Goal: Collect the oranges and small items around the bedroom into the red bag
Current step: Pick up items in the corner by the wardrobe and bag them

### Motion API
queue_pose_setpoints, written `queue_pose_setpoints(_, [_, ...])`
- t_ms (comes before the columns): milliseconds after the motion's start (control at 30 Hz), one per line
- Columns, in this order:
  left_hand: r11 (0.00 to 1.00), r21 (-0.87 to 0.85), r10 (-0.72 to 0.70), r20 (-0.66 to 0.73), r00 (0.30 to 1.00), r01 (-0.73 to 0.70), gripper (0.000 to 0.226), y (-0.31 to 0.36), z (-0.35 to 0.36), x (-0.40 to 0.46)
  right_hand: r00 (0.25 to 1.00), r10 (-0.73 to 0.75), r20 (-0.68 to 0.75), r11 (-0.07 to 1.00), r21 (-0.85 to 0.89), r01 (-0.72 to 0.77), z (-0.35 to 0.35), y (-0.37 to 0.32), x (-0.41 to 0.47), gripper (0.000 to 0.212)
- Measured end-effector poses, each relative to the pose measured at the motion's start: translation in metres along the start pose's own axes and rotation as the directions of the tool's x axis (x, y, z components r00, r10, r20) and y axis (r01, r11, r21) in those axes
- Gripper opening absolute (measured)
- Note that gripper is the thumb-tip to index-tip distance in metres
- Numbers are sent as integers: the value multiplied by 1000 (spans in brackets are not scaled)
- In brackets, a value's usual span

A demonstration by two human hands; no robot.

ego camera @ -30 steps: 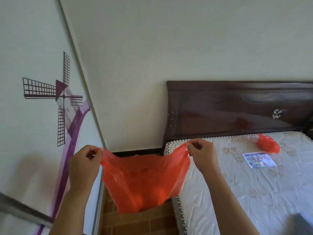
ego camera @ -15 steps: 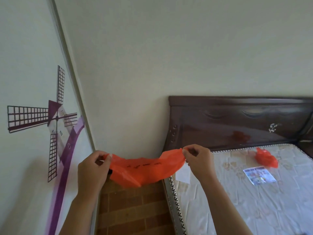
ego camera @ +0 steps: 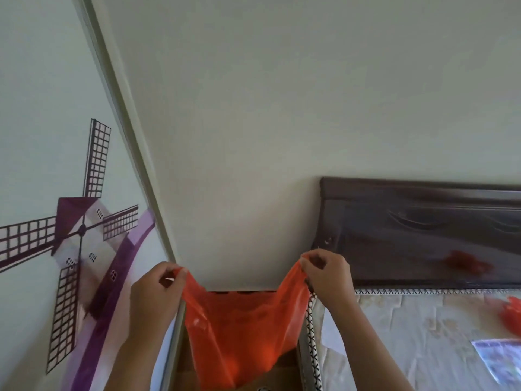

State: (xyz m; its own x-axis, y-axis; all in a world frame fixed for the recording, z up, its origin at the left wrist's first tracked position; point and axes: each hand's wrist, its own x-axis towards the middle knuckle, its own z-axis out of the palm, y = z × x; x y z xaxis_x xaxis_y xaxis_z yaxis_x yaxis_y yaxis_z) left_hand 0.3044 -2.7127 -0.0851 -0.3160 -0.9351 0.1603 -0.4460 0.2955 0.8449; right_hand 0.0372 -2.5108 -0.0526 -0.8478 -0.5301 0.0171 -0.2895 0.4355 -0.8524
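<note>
A thin red plastic bag (ego camera: 239,334) hangs in front of me, over the gap between the wall and the bed. My left hand (ego camera: 156,296) pinches its left top corner. My right hand (ego camera: 327,275) pinches its right top corner. The bag sags open between them and reaches down toward the brown floor. A second crumpled red bag (ego camera: 511,316) lies on the mattress at the right edge. No orange is in view.
The bed's mattress (ego camera: 408,334) fills the lower right, with a dark wooden headboard (ego camera: 423,235) behind it. A printed leaflet (ego camera: 499,359) lies on the mattress. A sliding door with a purple windmill picture (ego camera: 79,235) stands on my left. Brown tiled floor (ego camera: 282,373) shows below the bag.
The bag was pulled taut and flat between both hands half a second ago; it now hangs down loose again. The view has tilted upward and shifted left.
</note>
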Motion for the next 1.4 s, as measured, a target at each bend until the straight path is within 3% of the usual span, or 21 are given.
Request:
queue_pose_setpoints(300, [986,91,-152,109,982,142,8,-40,101,51,964,102,247,990,-118,-75,61,82,118,9])
queue_pose_setpoints(533, [942,185,-313,178,933,281,3,-111,166,52,897,273,349,945,-274,-181,123,166,137,9])
queue_pose_setpoints(700, [921,229,-363,217,906,314,14,-188,209,62,871,302,387,925,-341,-170,185,221,145,10])
queue_pose_setpoints(1000, [953,132,-295,203,934,273,2,-346,317,77,882,262,392,930,-347,-122,304,353,166,12])
queue_pose_setpoints(1400, [975,164,-190,254,948,152,14,-529,456,33,888,243,391,885,-464,-37,400,550,157,13])
